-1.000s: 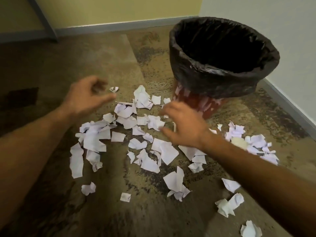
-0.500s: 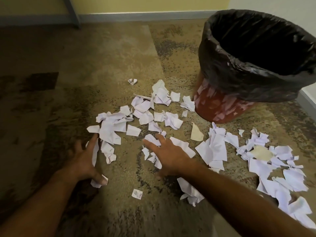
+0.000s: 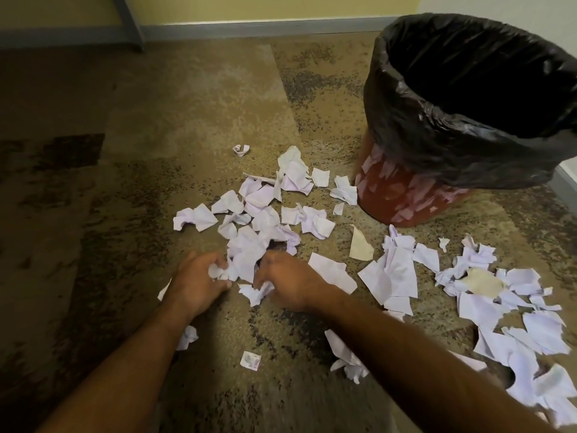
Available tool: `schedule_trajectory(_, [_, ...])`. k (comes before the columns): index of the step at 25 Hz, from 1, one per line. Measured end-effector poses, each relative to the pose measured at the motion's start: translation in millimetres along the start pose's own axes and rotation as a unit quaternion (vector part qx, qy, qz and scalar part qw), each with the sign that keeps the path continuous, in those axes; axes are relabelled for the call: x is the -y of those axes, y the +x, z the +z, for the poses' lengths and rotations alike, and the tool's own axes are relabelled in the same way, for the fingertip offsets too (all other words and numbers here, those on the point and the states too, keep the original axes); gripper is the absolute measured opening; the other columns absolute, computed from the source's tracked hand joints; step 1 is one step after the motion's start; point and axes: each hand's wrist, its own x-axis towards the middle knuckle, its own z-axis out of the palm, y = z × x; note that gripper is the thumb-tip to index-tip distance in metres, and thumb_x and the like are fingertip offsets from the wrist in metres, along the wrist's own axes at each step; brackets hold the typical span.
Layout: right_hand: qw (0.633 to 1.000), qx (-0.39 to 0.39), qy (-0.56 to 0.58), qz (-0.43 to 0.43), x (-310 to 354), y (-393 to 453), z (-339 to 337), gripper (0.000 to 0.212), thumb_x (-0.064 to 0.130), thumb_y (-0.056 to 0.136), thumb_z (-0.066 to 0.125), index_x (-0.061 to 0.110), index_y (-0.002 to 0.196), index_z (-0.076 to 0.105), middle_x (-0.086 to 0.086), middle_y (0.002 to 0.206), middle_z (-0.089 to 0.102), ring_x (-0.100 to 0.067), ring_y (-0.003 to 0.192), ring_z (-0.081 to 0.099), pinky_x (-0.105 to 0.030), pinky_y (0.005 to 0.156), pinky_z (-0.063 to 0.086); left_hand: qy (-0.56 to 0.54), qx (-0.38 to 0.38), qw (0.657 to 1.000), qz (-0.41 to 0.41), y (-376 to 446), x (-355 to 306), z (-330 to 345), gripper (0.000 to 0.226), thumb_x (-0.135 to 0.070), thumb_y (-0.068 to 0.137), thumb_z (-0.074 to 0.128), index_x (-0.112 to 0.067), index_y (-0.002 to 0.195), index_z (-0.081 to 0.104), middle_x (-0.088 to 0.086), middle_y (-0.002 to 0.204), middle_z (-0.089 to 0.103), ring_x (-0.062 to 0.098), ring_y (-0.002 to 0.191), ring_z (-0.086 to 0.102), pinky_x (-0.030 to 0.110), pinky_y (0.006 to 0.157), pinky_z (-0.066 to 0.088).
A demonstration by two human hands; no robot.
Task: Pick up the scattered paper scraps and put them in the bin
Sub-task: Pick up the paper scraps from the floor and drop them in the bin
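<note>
Several white paper scraps (image 3: 268,214) lie scattered on the mottled brown carpet, with a second spread of scraps (image 3: 499,295) to the right. The red bin (image 3: 402,198), lined with a black bag (image 3: 437,126), stands open at the upper right. My left hand (image 3: 195,284) curls round crumpled scraps at the near edge of the middle pile. My right hand (image 3: 290,284), just beside it, grips another crumpled scrap (image 3: 259,292) against the floor. Both hands sit close together, well short of the bin.
A grey skirting board (image 3: 265,26) runs along the yellow far wall, with a grey post (image 3: 129,23) at the upper left. A white wall and skirting (image 3: 565,182) lie right of the bin. A small printed scrap (image 3: 250,360) lies between my forearms.
Both hands have come down from above the pile and drawn together at its near edge, their fingers closing round scraps. The view has shifted, putting the bin farther right.
</note>
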Motion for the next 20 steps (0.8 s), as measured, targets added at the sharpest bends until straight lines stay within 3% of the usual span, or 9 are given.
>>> schedule_trajectory(3, [0.999,-0.006,0.042,-0.002,0,-6,2,0.031,0.015,0.072,0.082,0.021,0.102,0.075,-0.006,0.118,0.058,-0.026,0.108,0.055,-0.040,0.091,0.050,-0.041,0.003,0.999,-0.008,2,6,1,0.024,-0.014,0.072,0.086,-0.027,0.081,0.068,-0.002,0.103,0.065,0.022,0.088,0.065,0.043,0.078,0.060])
schedule_trajectory(6, [0.995,-0.052,0.081,0.018,-10,-14,-5,0.031,0.006,0.070,0.080,0.020,0.097,0.078,-0.005,0.113,0.062,-0.024,0.103,0.059,-0.036,0.089,0.051,-0.078,-0.010,0.997,-0.003,-3,6,-6,0.022,-0.015,0.071,0.087,-0.028,0.080,0.071,-0.006,0.098,0.069,0.018,0.081,0.068,0.044,0.074,0.061])
schedule_trajectory(9, [0.980,-0.147,0.131,0.035,-25,-32,-19,0.033,-0.004,0.068,0.076,0.016,0.094,0.079,-0.004,0.105,0.069,-0.021,0.100,0.062,-0.036,0.088,0.051,-0.129,-0.059,0.989,0.042,-15,-14,-19,0.023,-0.019,0.069,0.089,-0.026,0.083,0.073,-0.009,0.094,0.070,0.013,0.076,0.068,0.039,0.070,0.061])
schedule_trajectory(13, [0.940,-0.281,0.190,0.039,-33,-72,-66,0.032,0.000,0.063,0.086,0.021,0.086,0.078,0.002,0.093,0.069,-0.013,0.088,0.064,-0.028,0.080,0.051,-0.203,-0.107,0.966,0.117,-28,-73,-50,0.025,-0.019,0.068,0.089,-0.022,0.089,0.075,-0.004,0.094,0.070,0.014,0.080,0.068,0.030,0.070,0.059])
schedule_trajectory(20, [0.855,-0.480,0.190,0.051,-15,-159,-197,0.031,0.017,0.067,0.089,0.029,0.092,0.075,0.002,0.102,0.068,-0.018,0.092,0.067,-0.044,0.080,0.058,-0.276,-0.098,0.907,0.301,-40,-228,-117,0.030,-0.022,0.076,0.082,-0.018,0.102,0.068,-0.003,0.100,0.069,0.012,0.082,0.072,0.027,0.067,0.062])
